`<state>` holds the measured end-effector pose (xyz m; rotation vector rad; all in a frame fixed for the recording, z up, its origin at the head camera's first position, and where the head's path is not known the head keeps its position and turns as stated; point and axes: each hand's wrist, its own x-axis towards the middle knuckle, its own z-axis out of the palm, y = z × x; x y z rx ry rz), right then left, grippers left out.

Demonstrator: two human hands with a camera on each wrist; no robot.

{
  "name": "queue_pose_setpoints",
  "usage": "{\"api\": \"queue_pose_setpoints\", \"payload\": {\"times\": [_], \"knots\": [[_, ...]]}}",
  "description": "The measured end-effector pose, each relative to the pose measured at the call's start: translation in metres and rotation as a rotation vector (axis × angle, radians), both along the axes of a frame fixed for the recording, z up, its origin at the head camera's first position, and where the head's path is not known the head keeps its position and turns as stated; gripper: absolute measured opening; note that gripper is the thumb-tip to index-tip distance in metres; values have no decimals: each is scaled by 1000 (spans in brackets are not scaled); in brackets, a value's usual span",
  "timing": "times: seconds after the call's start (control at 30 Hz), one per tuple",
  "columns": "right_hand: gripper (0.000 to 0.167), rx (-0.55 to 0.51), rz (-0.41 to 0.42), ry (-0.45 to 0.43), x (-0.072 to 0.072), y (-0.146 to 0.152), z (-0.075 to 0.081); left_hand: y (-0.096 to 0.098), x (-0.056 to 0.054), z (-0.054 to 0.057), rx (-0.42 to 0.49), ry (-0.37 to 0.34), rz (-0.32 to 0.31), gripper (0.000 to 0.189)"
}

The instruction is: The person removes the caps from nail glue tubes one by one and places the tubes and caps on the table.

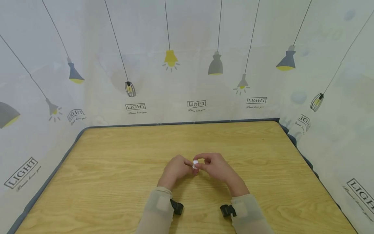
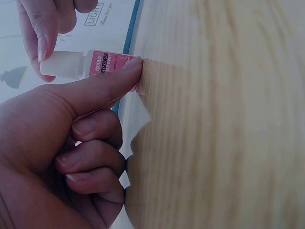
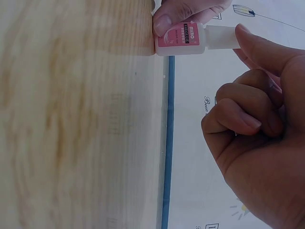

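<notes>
A small nail glue bottle [image 3: 193, 49] with a pink label and a white cap [image 3: 221, 37] stands upright between the two hands, its base right at the tabletop. My left hand [image 1: 176, 169] grips the bottle's body, the thumb lying across the label in the left wrist view. From the other side, my right hand [image 1: 216, 166] pinches the white cap between thumb and index finger. Its other fingers are curled in toward the palm in the right wrist view. The cap sits on the bottle's neck. In the head view the fingers hide most of the bottle.
A wood-grain table [image 1: 117, 152] with a dark blue edge spreads around the hands. Pale cloth walls [image 1: 193, 78] printed with hanging lamps and the word LIGHT rise behind it and on both sides. Black straps [image 1: 176, 207] are on the wrists, over light sleeves.
</notes>
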<state>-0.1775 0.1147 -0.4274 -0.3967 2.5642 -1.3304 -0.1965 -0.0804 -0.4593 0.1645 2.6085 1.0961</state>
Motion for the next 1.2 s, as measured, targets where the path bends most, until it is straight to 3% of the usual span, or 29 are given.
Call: {"api": "queue_pose_setpoints", "payload": {"times": [0.53,1.2], "knots": [[24,-16,-9,-40,-1,0,-1,0,0,-1,-5,14,-3,13],[26,-2,15,3,0,0,-4,1,2,1,0,20,-2,11]]}}
